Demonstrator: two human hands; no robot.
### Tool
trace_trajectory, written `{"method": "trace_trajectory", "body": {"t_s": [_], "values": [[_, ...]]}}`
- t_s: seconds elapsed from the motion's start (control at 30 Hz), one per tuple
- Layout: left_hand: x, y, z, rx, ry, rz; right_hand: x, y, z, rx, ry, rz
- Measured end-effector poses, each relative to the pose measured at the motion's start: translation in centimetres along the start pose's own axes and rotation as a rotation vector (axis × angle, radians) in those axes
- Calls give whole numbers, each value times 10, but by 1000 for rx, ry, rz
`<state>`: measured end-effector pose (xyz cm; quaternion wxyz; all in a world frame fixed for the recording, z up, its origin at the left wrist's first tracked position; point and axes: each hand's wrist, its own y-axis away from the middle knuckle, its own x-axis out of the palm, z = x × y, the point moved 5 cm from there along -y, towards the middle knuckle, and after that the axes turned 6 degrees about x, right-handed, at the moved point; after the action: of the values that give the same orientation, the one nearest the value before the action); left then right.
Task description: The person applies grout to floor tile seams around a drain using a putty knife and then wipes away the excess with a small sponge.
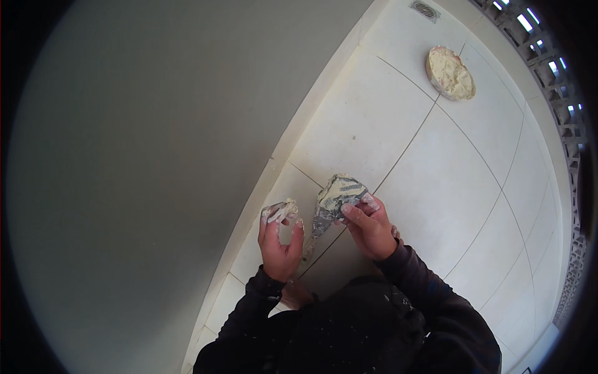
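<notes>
My right hand (372, 229) grips a trowel by the edge of its grey, roughly triangular blade (324, 215), thumb on the upper face. Pale, creamy paste is smeared in streaks across that blade. From its narrow end a thin, paste-coated part runs down toward the lower left. Left of the trowel is my left hand (281, 246), its fingers curved and its thumb apart from them. Thick paste (288, 210) clings to those fingertips, and nothing solid shows between them. Both hands carry paste smears.
A round tub (431, 67) filled with pale paste stands on the white tiled floor (349, 118) at the far right. A smooth grey wall (156, 156) rises on the left, with a light skirting along its foot. Beyond the tub are a drain grate (425, 10) and a perforated block wall (543, 47).
</notes>
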<state>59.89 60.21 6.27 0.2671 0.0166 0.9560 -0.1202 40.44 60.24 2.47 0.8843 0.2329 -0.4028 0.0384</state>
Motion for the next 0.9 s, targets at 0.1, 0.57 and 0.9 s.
{"method": "trace_trajectory", "body": {"t_s": [0.1,0.57,0.9], "values": [[18,-10,-11,92,26,28,-9,10,15,-23,1,2],[49,-43,-60,441,-116,57,-30,20,43,-75,123,-92],[75,-41,-65,479,-374,193,-28,23,47,-200,277,-148]]}}
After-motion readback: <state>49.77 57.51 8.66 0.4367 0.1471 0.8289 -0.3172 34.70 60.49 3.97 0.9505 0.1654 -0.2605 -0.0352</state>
